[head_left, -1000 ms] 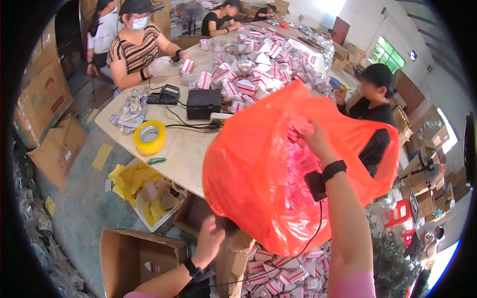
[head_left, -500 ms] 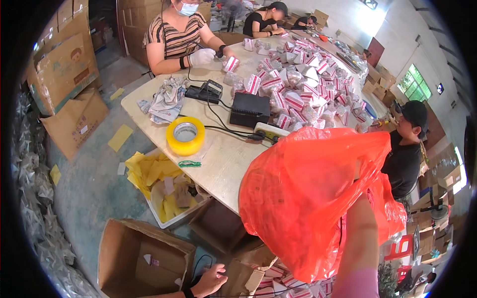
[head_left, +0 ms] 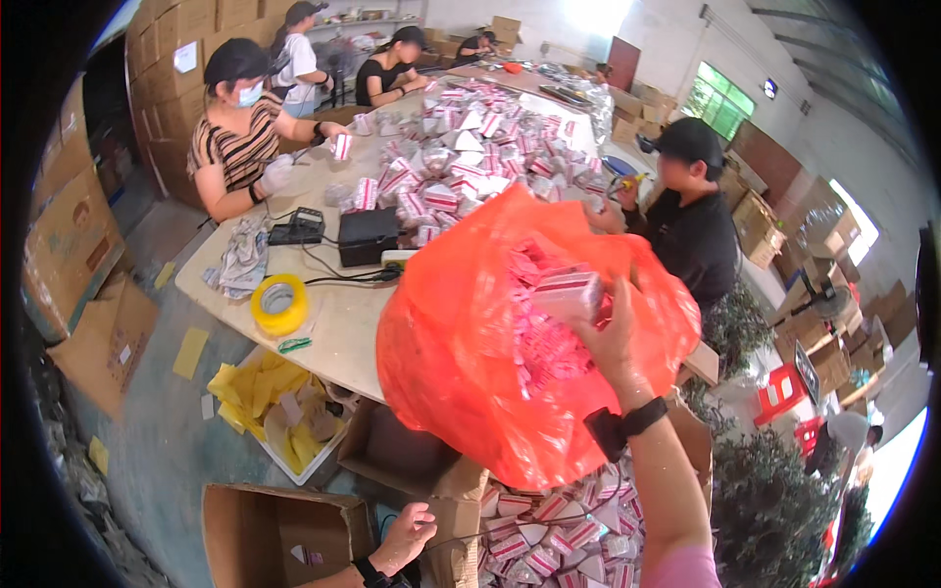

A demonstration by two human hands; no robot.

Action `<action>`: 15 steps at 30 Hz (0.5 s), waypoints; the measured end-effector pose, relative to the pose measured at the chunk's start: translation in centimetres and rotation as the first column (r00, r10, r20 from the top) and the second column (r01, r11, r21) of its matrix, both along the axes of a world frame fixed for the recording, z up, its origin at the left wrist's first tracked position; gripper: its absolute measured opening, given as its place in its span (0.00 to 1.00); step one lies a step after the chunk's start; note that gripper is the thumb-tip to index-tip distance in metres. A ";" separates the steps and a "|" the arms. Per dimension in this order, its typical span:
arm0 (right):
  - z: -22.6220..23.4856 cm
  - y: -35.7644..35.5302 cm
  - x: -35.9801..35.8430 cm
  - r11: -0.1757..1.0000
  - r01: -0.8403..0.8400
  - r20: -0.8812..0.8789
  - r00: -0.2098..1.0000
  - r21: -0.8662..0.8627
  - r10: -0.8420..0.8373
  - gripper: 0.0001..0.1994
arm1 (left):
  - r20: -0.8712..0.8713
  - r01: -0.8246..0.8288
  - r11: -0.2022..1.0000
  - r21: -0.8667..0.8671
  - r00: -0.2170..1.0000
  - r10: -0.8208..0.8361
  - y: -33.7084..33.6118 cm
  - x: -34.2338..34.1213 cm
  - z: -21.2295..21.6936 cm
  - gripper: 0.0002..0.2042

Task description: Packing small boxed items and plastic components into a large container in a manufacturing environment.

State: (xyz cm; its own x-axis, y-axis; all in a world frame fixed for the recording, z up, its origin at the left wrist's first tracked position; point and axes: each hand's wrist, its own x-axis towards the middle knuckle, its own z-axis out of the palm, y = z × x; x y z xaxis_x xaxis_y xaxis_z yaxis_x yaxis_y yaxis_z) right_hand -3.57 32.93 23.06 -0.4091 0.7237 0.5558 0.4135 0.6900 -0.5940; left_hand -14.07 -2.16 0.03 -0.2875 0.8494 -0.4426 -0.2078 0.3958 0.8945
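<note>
A large red plastic bag stands with its mouth turned toward me, on the table's near corner. Bright pink folded pieces show inside. My right hand reaches into the mouth, its fingers closed round a small clear-wrapped packet with a white and pink-striped label. My left hand hangs low between two cardboard boxes, its fingers loosely bent and apart, with nothing seen in them. Below the bag, a cardboard box holds many similar striped packets.
Similar packets are heaped on the table, beside a black power box, cables and a yellow tape roll. An open carton and a tray of yellow scraps stand below. Co-workers sit around the table.
My view has swung rightward. My right hand, hidden in the bag before, now shows at its mouth gripping a packet. The bag's opening has turned toward me, showing pink contents.
</note>
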 end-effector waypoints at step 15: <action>-5.7 -6.7 1.7 0.925 -0.183 -0.526 0.850 -0.333 -0.021 0.27 | 0.042 0.152 0.986 -0.073 0.988 -0.149 0.6 3.7 4.4 0.19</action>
